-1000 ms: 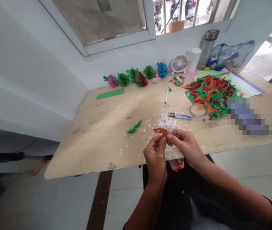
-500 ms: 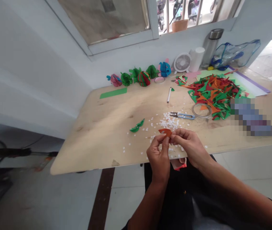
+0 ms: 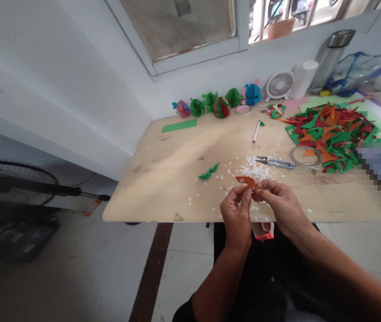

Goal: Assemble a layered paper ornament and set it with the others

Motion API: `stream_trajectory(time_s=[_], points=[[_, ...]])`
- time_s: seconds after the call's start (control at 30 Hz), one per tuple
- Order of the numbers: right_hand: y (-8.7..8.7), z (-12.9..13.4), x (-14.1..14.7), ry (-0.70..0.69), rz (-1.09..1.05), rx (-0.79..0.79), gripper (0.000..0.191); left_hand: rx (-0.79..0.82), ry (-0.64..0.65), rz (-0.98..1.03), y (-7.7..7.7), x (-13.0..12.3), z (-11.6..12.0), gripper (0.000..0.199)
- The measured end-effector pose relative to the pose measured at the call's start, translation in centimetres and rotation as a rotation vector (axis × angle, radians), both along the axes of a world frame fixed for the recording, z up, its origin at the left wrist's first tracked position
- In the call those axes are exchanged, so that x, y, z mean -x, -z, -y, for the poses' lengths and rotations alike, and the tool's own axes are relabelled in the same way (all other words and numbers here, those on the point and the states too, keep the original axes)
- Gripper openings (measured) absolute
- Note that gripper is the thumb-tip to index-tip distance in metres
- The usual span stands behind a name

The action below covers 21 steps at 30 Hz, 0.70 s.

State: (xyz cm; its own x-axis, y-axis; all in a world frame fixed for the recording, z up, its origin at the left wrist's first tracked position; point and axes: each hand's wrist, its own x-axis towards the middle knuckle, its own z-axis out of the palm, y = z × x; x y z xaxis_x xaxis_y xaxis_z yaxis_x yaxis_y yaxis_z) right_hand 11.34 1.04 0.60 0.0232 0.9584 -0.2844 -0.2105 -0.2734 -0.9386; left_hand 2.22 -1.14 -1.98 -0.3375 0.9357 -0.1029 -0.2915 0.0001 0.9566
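Observation:
Between my two hands, just above the table's front edge, is a curved orange paper piece point(image 3: 246, 180) with a small pale square on it. My left hand point(image 3: 237, 210) pinches it from the left, thumb and fingers pressed together. My right hand point(image 3: 277, 201) has its fingertips closed at the piece's right end, partly hiding it. Small white paper squares point(image 3: 255, 169) lie scattered beyond and around my hands. Left of them rests a folded green paper piece point(image 3: 209, 171). Blue-handled thread snips point(image 3: 279, 163) lie behind my right hand, next to a roll of clear tape point(image 3: 306, 156).
A heap of green, red and orange paper pieces point(image 3: 334, 129) covers the right of the wooden table point(image 3: 150, 179). Along the wall stand paper figures point(image 3: 221, 107), a small white fan point(image 3: 280, 85) and a bottle point(image 3: 331, 60). A marker point(image 3: 256, 132) and green strip point(image 3: 179, 125) lie nearer.
The view has swung left, so everything sits further right in the picture. Both hands keep their pinch on the orange paper piece, which now shows more of its curved shape.

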Motion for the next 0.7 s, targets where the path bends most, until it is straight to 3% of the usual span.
stream_trajectory(time_s=[0.13,0.37,0.7], points=[[0.5,0.2,-0.2,-0.014,0.036,-0.049,0.015,0.061,-0.025,0.150,-0.5,-0.2,-0.1,0.016],[0.5,0.2,-0.3,-0.034,0.035,-0.026,0.023,0.040,-0.007,0.134,-0.2,-0.3,0.0,0.014],[0.5,-0.2,0.1,0.001,-0.007,-0.007,0.014,-0.069,0.027,-0.189,0.6,0.5,0.2,0.016]])
